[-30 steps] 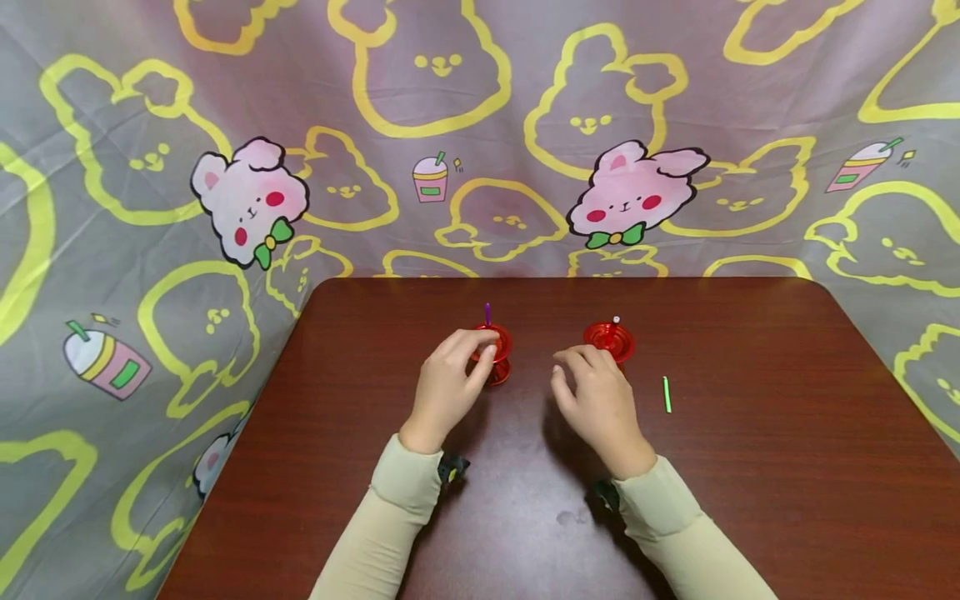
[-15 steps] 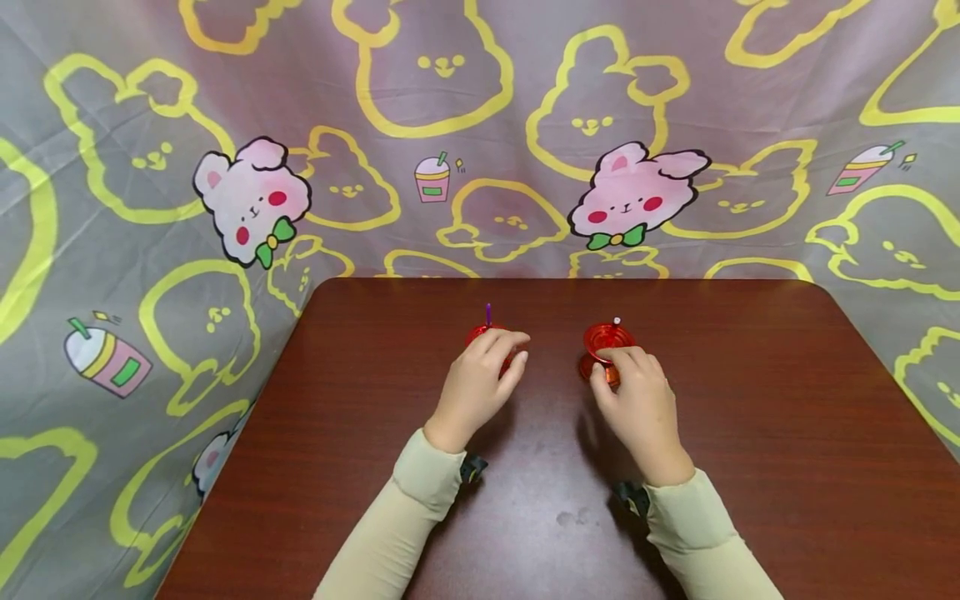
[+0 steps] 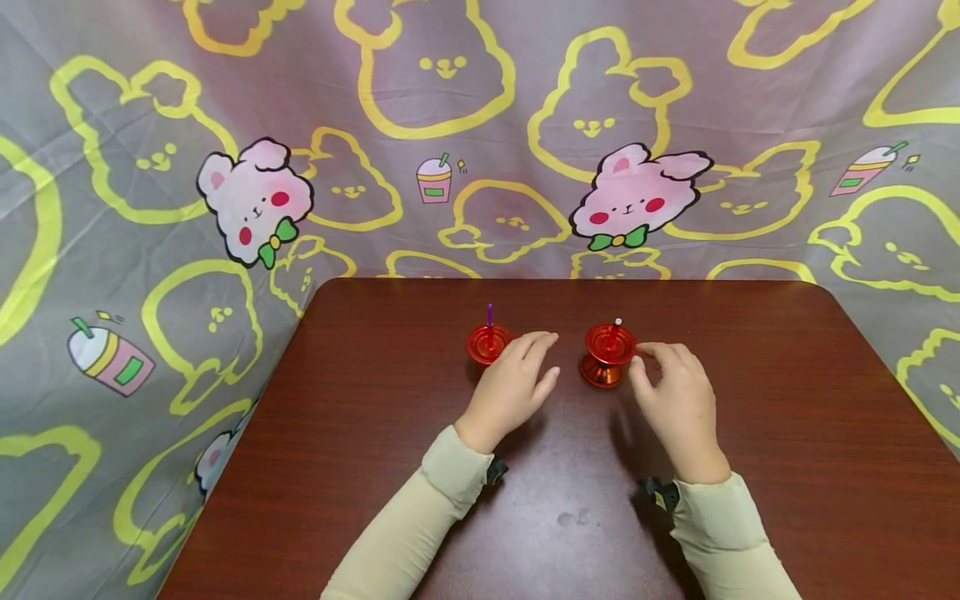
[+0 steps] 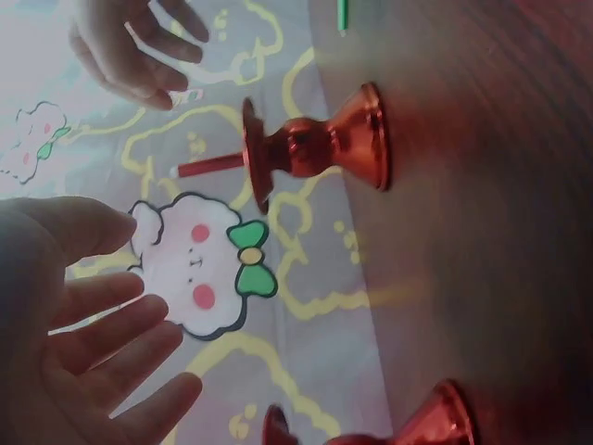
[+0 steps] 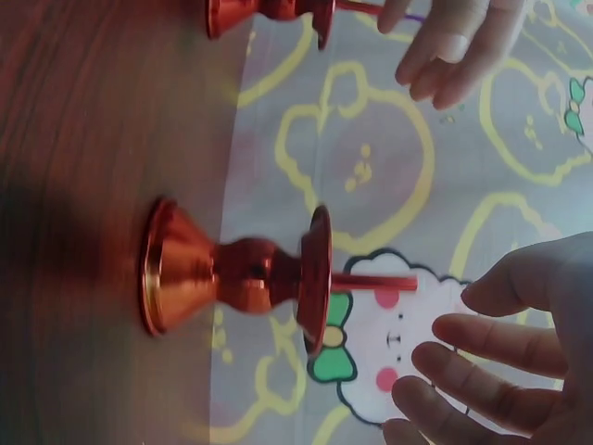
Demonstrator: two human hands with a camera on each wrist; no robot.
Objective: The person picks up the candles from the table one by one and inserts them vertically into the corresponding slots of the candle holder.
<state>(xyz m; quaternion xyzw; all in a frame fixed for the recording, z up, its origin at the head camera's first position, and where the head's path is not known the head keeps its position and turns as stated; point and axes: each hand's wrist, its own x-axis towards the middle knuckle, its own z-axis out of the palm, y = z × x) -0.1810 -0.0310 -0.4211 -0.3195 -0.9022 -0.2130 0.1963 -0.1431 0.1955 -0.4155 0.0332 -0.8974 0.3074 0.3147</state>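
Observation:
Two shiny red candle holders stand upright on the table. The left holder bears a thin purple candle; its lower part is hidden behind my left hand, whose fingers are loosely extended and empty. From the right holder rises a thin red candle with a white tip. Just right of that holder is my right hand, fingertips close to the dish's rim, holding nothing. Both wrist views show relaxed, spread fingers with bare palms.
A short green candle lies on the table beyond the right holder in the left wrist view; in the head view my right hand hides it. The brown wooden table ends at a patterned curtain behind and at the left.
Both hands have moved to the right. My left hand has passed in front of the left holder, and my right hand has crossed to the right holder's right side, covering the green candle.

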